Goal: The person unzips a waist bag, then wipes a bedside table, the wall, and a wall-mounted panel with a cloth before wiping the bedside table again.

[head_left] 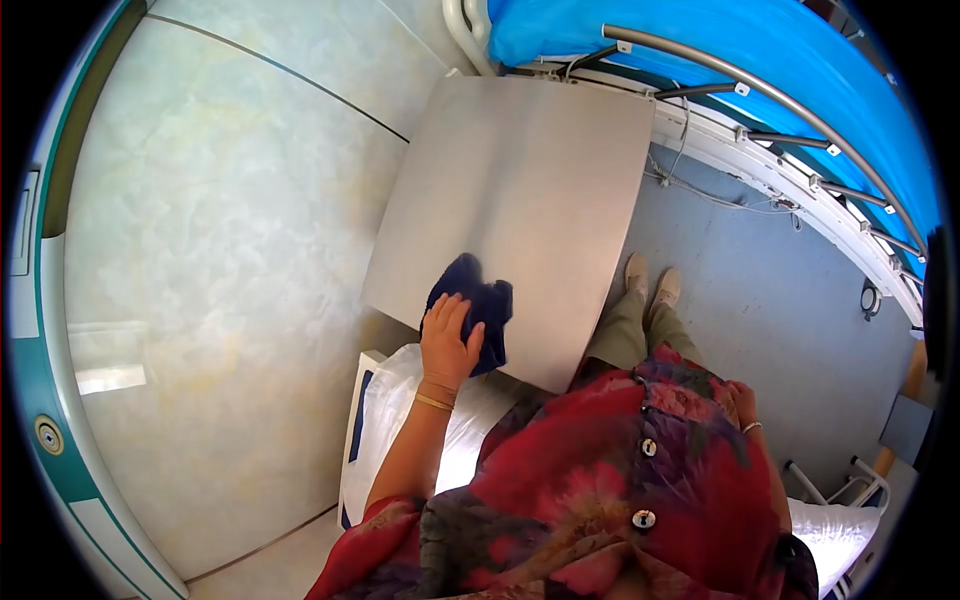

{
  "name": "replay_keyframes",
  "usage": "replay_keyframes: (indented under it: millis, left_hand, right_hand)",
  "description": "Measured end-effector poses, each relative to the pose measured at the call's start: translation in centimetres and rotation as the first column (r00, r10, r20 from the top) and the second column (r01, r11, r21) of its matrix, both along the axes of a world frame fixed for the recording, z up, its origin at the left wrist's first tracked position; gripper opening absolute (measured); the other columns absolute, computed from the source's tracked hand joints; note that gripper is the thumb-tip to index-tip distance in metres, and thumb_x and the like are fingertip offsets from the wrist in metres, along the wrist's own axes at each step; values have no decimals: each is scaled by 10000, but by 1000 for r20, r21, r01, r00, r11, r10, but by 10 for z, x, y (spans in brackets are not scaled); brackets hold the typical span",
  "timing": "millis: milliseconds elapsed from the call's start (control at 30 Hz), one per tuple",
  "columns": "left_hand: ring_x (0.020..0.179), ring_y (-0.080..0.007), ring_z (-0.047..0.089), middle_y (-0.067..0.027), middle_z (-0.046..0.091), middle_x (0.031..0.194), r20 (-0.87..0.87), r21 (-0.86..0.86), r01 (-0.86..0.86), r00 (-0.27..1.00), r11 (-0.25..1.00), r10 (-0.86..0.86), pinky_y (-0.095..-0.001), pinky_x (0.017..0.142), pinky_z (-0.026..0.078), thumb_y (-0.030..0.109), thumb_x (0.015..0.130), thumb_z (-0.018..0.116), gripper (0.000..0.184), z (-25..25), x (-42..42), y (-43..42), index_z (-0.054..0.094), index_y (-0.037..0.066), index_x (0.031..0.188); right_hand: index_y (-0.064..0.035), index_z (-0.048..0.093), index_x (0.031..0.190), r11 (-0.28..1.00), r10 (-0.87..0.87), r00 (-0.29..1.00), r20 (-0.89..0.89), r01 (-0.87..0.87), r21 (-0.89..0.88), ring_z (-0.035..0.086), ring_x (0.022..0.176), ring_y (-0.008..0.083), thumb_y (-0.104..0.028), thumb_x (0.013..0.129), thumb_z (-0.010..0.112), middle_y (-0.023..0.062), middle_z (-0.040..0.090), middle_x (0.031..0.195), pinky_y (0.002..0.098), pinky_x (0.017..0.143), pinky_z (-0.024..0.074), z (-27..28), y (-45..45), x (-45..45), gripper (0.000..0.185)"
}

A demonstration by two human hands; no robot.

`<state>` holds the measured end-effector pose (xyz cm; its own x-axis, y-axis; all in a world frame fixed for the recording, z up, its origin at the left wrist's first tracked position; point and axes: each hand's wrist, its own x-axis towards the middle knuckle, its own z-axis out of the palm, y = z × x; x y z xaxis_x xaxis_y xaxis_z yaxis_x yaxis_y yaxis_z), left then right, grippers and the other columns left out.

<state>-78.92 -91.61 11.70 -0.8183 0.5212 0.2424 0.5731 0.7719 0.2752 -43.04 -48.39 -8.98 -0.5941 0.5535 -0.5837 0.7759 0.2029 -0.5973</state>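
Observation:
Pressed flat on a dark blue cloth [494, 318], my left hand [450, 338] has its fingers stretched out and its thumb apart. The cloth lies bunched near the close edge of a smooth beige tabletop [540, 190]. A faint darker streak runs up the surface beyond it. At the right hem of the red floral shirt [590, 440] is my right hand [742, 403], its fingers curled at the fabric and partly hidden by it.
A pale marbled wall [220, 220] borders the table on the left. Beyond the table is a metal-railed frame [780, 85] with blue sheeting [560, 30]. Cables [715, 197] lie on the grey floor [780, 270] to the right. Plastic-wrapped items are beside me on both sides.

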Motion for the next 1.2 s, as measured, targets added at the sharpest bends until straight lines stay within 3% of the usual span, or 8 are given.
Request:
replay_keyframes:
  millis: [167, 367, 533, 633, 833, 1033, 1133, 1200]
  left_hand:
    - [1092, -360, 467, -190, 544, 1108, -102, 50, -177, 978, 983, 181, -427, 951, 351, 188, 801, 590, 316, -18, -35, 2, 550, -3, 1051]
    - [1083, -318, 487, -171, 558, 1105, -51, 44, -302, 951, 952, 304, -413, 934, 366, 220, 811, 578, 307, -32, -115, 38, 575, 10, 1035]
    - [998, -297, 537, -138, 598, 1011, -119, 149, 84, 991, 985, -66, -399, 883, 396, 199, 773, 614, 253, -24, -101, 153, 597, 40, 970]
    - [982, -277, 514, -101, 572, 951, -114, 231, 275, 960, 933, -255, -415, 857, 383, 207, 723, 636, 249, -22, -75, 204, 570, 50, 906]
    - [921, -296, 558, -120, 599, 933, -91, 297, 295, 956, 908, -280, -384, 817, 429, 189, 716, 653, 262, -7, -53, 186, 592, 37, 920]
    - [916, -285, 563, -107, 607, 975, -35, 125, -248, 967, 961, 254, -370, 801, 447, 260, 791, 605, 266, -12, -81, 60, 601, 64, 970]
    - [941, -317, 555, -143, 604, 992, -3, 63, -532, 846, 844, 534, -393, 813, 438, 295, 819, 563, 314, -20, -110, -19, 606, 39, 995]
    - [912, -339, 560, -160, 611, 956, 11, 37, -631, 776, 775, 631, -405, 804, 437, 294, 814, 561, 321, -16, -119, -39, 607, 25, 982]
  right_hand:
    - [45, 615, 963, 979, -92, 992, 85, 106, -176, 603, 783, 182, -151, 855, 515, 120, 656, 854, 285, 727, 469, -30, 10, 14, 245]
    - [46, 615, 973, 999, 5, 994, -105, 1, 53, 614, 760, 213, -174, 847, 538, 115, 662, 827, 296, 711, 479, -17, 7, 9, 265]
    - [41, 622, 956, 989, -107, 992, 60, 113, -99, 635, 766, 224, -176, 837, 532, 164, 658, 852, 319, 687, 477, -34, 9, 29, 263]
    - [44, 619, 951, 999, -22, 999, 50, 20, 42, 629, 714, 212, -175, 841, 535, 165, 658, 826, 319, 640, 477, 8, -4, 22, 259]
    - [45, 622, 917, 998, -7, 997, 83, 2, 63, 621, 700, 198, -172, 844, 537, 168, 656, 796, 320, 627, 474, 35, -7, 16, 244]
    - [-7, 641, 885, 979, 158, 982, -102, -142, 148, 620, 664, 249, -250, 846, 554, 153, 644, 745, 328, 591, 460, 26, 1, 0, 261]
    - [-3, 634, 876, 1000, 17, 1000, -13, -17, 9, 609, 678, 307, -225, 848, 532, 161, 635, 742, 362, 610, 462, 47, 0, -47, 246]
    - [-4, 626, 874, 868, 376, 921, -100, -312, 386, 589, 723, 343, -209, 858, 503, 167, 625, 775, 390, 662, 462, 69, -2, -94, 239]
